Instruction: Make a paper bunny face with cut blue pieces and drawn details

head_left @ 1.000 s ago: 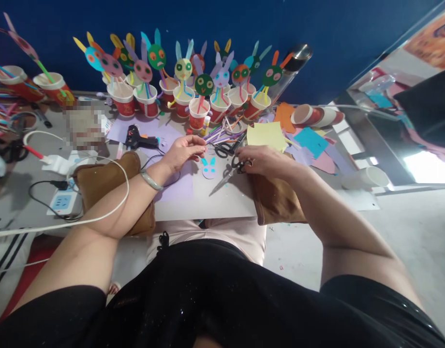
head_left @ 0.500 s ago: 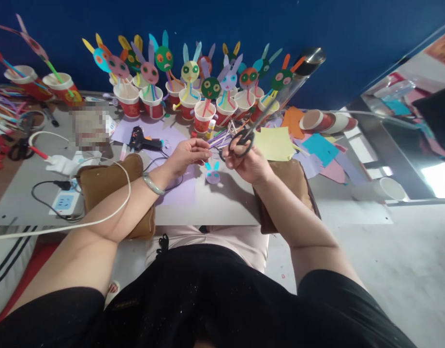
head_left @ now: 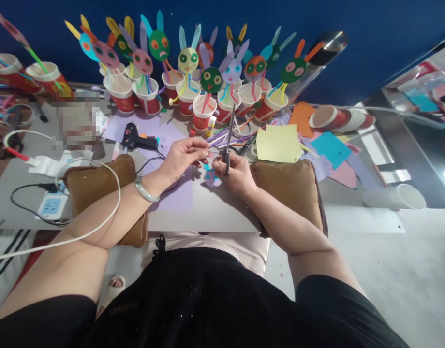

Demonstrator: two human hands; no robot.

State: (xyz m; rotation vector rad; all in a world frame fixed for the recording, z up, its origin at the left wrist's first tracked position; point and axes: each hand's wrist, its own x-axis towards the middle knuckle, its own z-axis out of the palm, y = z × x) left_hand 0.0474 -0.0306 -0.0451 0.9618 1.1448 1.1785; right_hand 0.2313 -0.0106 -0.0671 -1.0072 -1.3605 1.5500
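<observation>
Black-handled scissors [head_left: 228, 152] are held in my right hand [head_left: 239, 175], blades pointing up and away from me. My left hand [head_left: 188, 157] is pinched just left of them, on something small and pinkish at the fingertips, too small to name. Below and between my hands, a small lilac rabbit face [head_left: 212, 177] with blue ears and eyes lies on the grey table [head_left: 222, 212]. Beyond my hands are a glue stick [head_left: 210, 126] and a bundle of coloured sticks [head_left: 222, 137].
Several red-and-white cups [head_left: 204, 113] with paper rabbits line the back. A black glue gun [head_left: 138, 139] lies on purple paper [head_left: 175, 191]. Brown cushions [head_left: 288, 188] flank my forearms. A white cable [head_left: 117, 203] loops over my left arm. Yellow paper [head_left: 278, 143] lies right.
The scissors in my right hand have turned from slanting right to nearly straight away from me. The view has shifted slightly. My left hand keeps its pinch.
</observation>
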